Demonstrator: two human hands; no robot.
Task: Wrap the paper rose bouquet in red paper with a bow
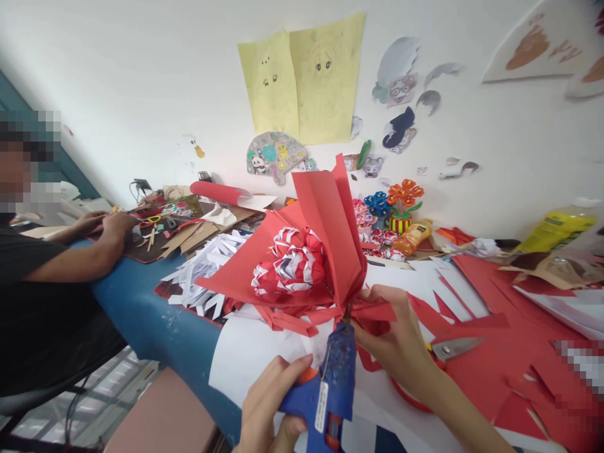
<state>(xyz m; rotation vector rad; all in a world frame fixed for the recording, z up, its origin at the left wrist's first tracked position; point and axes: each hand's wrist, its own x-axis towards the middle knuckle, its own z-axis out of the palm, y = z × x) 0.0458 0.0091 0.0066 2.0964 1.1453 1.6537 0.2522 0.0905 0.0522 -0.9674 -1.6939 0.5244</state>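
Note:
My left hand point(274, 402) is wrapped around the handle of a blue hot glue gun point(340, 362), with its nozzle at the base of a red paper bouquet point(325, 233). Folded red and white paper flowers point(292, 267) sit inside the red wrapping. My right hand point(391, 333) pinches the gathered red paper at the bouquet's base, just right of the nozzle. The nozzle tip is partly hidden by the paper. Beneath my right wrist lie scissors point(455, 348) with orange-red handles, partly covered by the arm.
White paper strips point(207, 267) are heaped left of the bouquet. Red paper sheets point(533, 340) spread across the right side. Paper flower pots point(401, 220) and a yellow bottle point(559, 226) stand by the wall. Another person's arm point(89, 258) rests on the table at left.

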